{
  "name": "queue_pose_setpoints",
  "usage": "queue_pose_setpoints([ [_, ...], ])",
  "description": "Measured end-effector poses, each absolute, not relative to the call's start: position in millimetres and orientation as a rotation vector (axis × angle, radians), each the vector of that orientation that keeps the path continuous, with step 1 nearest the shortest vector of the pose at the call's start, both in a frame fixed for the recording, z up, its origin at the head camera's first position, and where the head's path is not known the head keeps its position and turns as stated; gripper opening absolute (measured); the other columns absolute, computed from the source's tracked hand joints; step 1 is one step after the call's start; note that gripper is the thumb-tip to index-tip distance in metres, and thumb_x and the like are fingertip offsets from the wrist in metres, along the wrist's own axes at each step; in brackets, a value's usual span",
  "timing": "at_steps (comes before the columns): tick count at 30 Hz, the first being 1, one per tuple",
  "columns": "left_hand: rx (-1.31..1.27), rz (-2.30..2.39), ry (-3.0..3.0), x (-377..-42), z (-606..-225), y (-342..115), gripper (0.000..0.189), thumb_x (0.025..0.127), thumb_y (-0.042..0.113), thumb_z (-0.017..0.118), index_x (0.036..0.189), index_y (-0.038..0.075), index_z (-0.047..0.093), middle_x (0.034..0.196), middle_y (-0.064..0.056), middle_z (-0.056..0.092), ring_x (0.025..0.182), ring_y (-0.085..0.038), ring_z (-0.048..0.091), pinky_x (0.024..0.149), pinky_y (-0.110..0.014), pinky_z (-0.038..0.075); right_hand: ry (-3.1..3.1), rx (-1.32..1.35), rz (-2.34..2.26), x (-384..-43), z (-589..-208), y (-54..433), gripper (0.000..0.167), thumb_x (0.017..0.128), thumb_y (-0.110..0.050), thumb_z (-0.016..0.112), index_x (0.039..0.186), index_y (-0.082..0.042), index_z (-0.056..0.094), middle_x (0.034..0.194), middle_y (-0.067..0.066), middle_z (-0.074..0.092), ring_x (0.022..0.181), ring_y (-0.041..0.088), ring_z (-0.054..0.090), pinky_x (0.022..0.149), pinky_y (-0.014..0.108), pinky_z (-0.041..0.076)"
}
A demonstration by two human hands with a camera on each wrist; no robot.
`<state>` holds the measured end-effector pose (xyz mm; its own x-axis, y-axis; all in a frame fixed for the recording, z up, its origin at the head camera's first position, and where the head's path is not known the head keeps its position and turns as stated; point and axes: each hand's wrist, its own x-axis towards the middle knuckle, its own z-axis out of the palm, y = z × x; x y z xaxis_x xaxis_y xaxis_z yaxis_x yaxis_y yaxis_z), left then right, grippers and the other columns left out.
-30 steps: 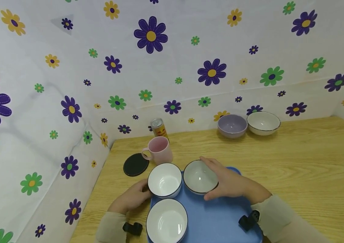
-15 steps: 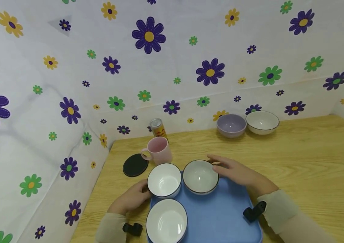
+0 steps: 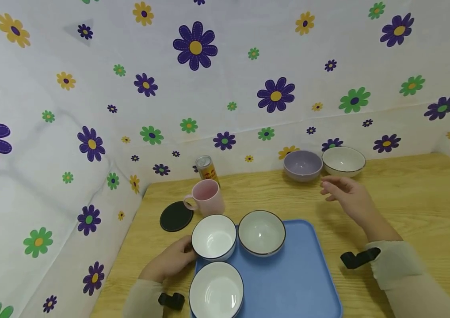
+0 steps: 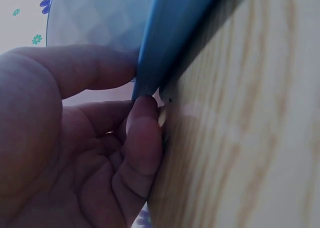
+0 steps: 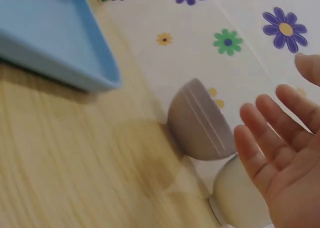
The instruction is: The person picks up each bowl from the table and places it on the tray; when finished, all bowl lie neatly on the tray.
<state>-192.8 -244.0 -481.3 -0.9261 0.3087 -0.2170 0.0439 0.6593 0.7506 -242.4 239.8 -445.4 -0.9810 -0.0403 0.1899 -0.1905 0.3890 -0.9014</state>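
A: Layout, big to small?

B: Wooden table (image 3: 408,207). Blue tray (image 3: 288,282) at the near edge, long axis running from the person towards the wall. Three white bowls on its left half, all upright, mouths up: one near (image 3: 216,289), one far-left (image 3: 214,236), one beside it to the right (image 3: 261,232).

A: Hands?

B: Left hand (image 3: 171,260) pinches the tray's left edge beside the far-left bowl; in the wrist view the thumb (image 4: 90,70) lies over the rim and the fingers (image 4: 142,138) curl under it. Right hand (image 3: 348,196) is in the air, fingers relaxed and spread, holding nothing.

A: Nearest to the right hand?

B: Lilac bowl (image 3: 303,164) and cream bowl (image 3: 343,160), side by side at the wall, upright. Hand is close in front of them, not touching.

A: Rest?

B: Pink mug (image 3: 207,197), handle pointing left. Black coaster (image 3: 176,216) flat beside it. Can (image 3: 207,168) upright behind.
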Motion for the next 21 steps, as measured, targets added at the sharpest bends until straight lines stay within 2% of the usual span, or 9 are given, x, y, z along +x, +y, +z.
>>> queue_pose_setpoints([
  [6,0.302,1.155,2.523,-194.1,-477.8,-245.0,0.048,0.098,0.024,0.065,0.140,0.003,0.055,0.143,-0.016,0.055,0.137,-0.038,0.044,0.114,-0.061,0.031,-2.437,0.077,1.444,-249.3,-440.3,261.4,0.047,0.103,-0.041,0.057,0.129,-0.002,0.062,0.107,-0.005,0.063,0.092,0.005,0.058,0.072,0.012,0.050],
  [10,0.294,1.174,2.524,-191.7,-477.6,-244.4,0.049,0.098,0.026,0.066,0.141,0.005,0.055,0.144,-0.015,0.054,0.138,-0.039,0.044,0.114,-0.062,0.031,-2.428,-0.010,1.305,-261.5,-437.0,269.8,0.049,0.101,-0.044,0.058,0.128,-0.003,0.061,0.117,0.005,0.061,0.101,0.015,0.052,0.074,0.014,0.043],
  [14,0.297,1.184,2.519,-192.2,-477.7,-243.7,0.050,0.098,0.026,0.065,0.142,0.005,0.054,0.145,-0.014,0.054,0.139,-0.038,0.043,0.114,-0.061,0.030,-2.435,-0.076,1.192,-284.0,-434.5,278.9,0.064,0.097,-0.046,0.063,0.139,0.001,0.051,0.138,0.023,0.048,0.121,0.037,0.044,0.095,0.041,0.044],
  [17,0.306,1.180,2.518,-193.2,-478.3,-244.8,0.050,0.099,0.026,0.065,0.143,0.005,0.054,0.145,-0.014,0.053,0.139,-0.037,0.043,0.115,-0.061,0.030,-2.552,-0.159,1.105,-300.3,-435.1,285.0,0.093,0.090,-0.053,0.069,0.154,0.002,0.030,0.150,0.033,0.031,0.132,0.051,0.029,0.103,0.069,0.032],
  [19,0.314,1.171,2.521,-193.8,-478.2,-246.2,0.049,0.099,0.025,0.064,0.142,0.006,0.054,0.145,-0.014,0.054,0.139,-0.036,0.043,0.115,-0.061,0.030,-2.650,-0.213,1.076,-307.5,-437.8,287.9,0.113,0.084,-0.060,0.073,0.159,0.001,0.013,0.154,0.037,0.019,0.136,0.056,0.021,0.105,0.076,0.024],
  [21,0.321,1.164,2.526,-194.3,-478.1,-247.6,0.048,0.098,0.024,0.064,0.142,0.007,0.055,0.144,-0.013,0.054,0.138,-0.036,0.044,0.115,-0.061,0.030,-2.721,-0.236,1.098,-312.7,-441.6,290.0,0.128,0.080,-0.063,0.076,0.160,-0.001,-0.002,0.157,0.038,0.006,0.138,0.060,0.017,0.108,0.077,0.022],
])
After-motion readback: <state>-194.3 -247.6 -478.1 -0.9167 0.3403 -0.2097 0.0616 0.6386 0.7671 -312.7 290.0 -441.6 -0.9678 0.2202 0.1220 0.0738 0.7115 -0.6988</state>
